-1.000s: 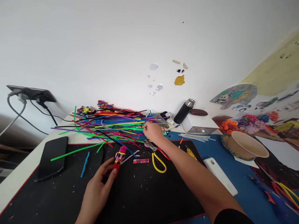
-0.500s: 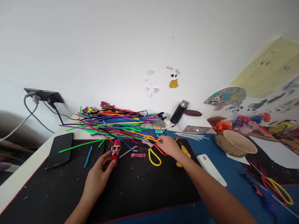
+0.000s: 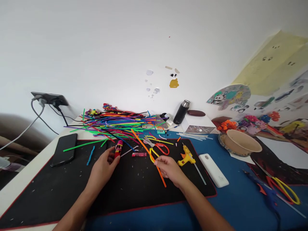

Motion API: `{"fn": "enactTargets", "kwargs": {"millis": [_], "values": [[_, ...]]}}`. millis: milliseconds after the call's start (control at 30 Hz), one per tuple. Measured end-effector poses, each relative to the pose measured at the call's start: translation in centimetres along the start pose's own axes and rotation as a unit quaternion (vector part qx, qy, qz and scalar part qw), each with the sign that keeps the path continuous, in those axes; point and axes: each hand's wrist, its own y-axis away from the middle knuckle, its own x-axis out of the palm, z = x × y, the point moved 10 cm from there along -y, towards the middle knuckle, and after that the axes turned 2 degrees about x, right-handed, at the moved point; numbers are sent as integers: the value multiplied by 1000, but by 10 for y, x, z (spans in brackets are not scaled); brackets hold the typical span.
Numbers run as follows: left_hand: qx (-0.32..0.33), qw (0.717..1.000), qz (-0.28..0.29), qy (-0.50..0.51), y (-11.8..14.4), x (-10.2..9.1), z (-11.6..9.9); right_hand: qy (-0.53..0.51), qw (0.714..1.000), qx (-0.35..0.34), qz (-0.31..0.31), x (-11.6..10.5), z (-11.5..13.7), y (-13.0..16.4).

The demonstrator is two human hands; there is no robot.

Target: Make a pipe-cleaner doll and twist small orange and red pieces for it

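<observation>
- The right hand (image 3: 169, 169) lay low over the black rubber mat (image 3: 134, 192) on the worktop, its fingers (image 3: 160, 163) pinching a long orange fuzzy pipe cleaner (image 3: 148, 154) that ran slantwise from the hand up towards the far pile.
- The left hand (image 3: 103, 166) rested on the mat to the left, fingers (image 3: 113, 159) closed round the lower end of a small red and pink pipe-cleaner figure (image 3: 118, 149) standing roughly upright.
- A short pink stick (image 3: 139, 154) lay flat between the two hands.
- Just beyond the right hand lay scissors with red and yellow handles (image 3: 158, 148), and to their right a yellow glue gun (image 3: 186, 157) and a white oblong case (image 3: 213, 166).
- A black phone (image 3: 64, 153) lay at the mat's left edge.
- Farthest back, a heap of many-coloured pipe cleaners (image 3: 115, 125) lay spread along the wall, with a dark steel flask (image 3: 181, 112) to its right.
</observation>
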Motion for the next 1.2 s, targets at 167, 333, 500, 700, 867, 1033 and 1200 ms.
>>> {"fn": "enactTargets", "kwargs": {"millis": [167,333,500,700,867,1033,1200], "values": [[32,997,-19,-65,4,-5,-6,-44,999,4,8,14,-9,2],[38,997,-58,-29,21,-23,-12,-60,998,2,8,15,-12,4],[46,994,-44,87,50,-19,-53,-67,997,5,36,24,-11,3],[-54,913,170,367,26,44,-89,-76,993,-3,89,60,6,-1],[-39,900,179,396,-21,44,-107,-82,989,-10,119,69,19,-11],[-8,887,126,443,-56,26,-127,-191,974,-79,90,42,45,-29],[-39,793,-6,608,-82,13,-118,-256,955,-141,55,32,64,-46]]}}
